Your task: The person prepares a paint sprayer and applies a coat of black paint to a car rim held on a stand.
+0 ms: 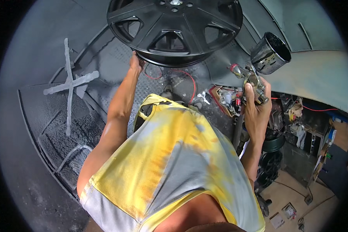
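A black multi-spoke wheel rim [183, 23] is at the top middle, its face turned up toward me. My left hand [136, 62] grips its lower left edge; part of the fingers is hidden behind the rim. In my right hand [257, 106] is a metal spray gun [253, 79], its red-ringed nozzle pointing left toward the wheel rim. A faint haze shows in front of the nozzle. Fixed to the gun is a metal paint cup [262, 57], open at the top and stained black inside.
On the left a grey, paint-coated cross-shaped stand [70, 83] rises by a dusty dark panel [38, 112]. A red hose [193, 87] curls over the floor. To the right are a cluttered shelf [303, 137], stacked wheels [270, 166] and a box of litter [226, 96].
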Tool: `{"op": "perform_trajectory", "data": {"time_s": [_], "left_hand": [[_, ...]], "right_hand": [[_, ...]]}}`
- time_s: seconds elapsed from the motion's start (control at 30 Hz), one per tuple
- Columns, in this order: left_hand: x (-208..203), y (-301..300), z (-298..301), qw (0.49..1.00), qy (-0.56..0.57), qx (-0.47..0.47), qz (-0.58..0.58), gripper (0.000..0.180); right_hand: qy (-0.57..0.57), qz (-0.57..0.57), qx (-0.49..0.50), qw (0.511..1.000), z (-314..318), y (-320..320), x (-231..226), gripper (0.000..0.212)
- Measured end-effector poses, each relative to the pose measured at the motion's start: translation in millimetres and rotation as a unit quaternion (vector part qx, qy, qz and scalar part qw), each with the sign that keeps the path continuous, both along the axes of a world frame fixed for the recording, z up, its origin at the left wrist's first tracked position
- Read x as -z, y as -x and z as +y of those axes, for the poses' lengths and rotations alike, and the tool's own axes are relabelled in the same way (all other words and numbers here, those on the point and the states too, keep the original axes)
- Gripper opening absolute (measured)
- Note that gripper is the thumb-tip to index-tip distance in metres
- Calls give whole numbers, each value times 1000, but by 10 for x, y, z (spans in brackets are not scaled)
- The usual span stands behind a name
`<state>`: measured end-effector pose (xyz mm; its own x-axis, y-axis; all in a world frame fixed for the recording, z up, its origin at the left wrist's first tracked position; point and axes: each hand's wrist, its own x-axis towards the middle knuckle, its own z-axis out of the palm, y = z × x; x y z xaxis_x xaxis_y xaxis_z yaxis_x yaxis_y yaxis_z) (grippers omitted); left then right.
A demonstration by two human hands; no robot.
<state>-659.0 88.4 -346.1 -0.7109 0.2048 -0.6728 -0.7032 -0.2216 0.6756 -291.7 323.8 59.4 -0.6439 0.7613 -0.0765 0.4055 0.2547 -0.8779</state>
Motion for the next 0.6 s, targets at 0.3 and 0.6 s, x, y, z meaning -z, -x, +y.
{"op": "perform_trajectory", "data": {"time_s": [0.3,0.6], "left_hand": [[110,-321,124,999,-18,-29,8,36],[28,-547,342,998,-62,-4,-21,51]], "right_hand": [[-7,-9,-21,1000,21,-22,68,32],[-1,-2,-37,999,-21,-6,73,33]]}}
